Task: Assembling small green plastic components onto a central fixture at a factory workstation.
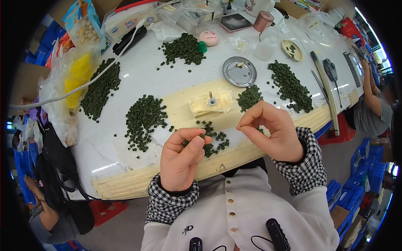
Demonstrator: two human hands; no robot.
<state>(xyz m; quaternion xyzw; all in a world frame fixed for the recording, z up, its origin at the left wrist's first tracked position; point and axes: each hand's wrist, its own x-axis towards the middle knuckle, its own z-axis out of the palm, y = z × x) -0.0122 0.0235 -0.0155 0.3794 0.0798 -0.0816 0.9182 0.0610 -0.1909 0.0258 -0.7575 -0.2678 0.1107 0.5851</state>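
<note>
My left hand (180, 157) pinches a small dark green piece (202, 136) between thumb and forefinger, above the table's near edge. My right hand (272, 134) is a little to the right, its thumb and forefinger pressed together; anything between those tips is too small to make out. Under and between the hands lies a loose scatter of green pieces (218, 140). Just beyond them a small metal post on a round base (212, 100) stands on a tape-covered block (199, 108). A small heap of green pieces (250, 97) lies beyond my right hand.
More green heaps lie at left (144, 117), far left (100, 90), back (184, 49) and right (293, 85). A round metal lid (238, 77) and a shallow dish (291, 50) stand farther back. A white cable (83, 86) crosses the left side. Other people sit on both sides.
</note>
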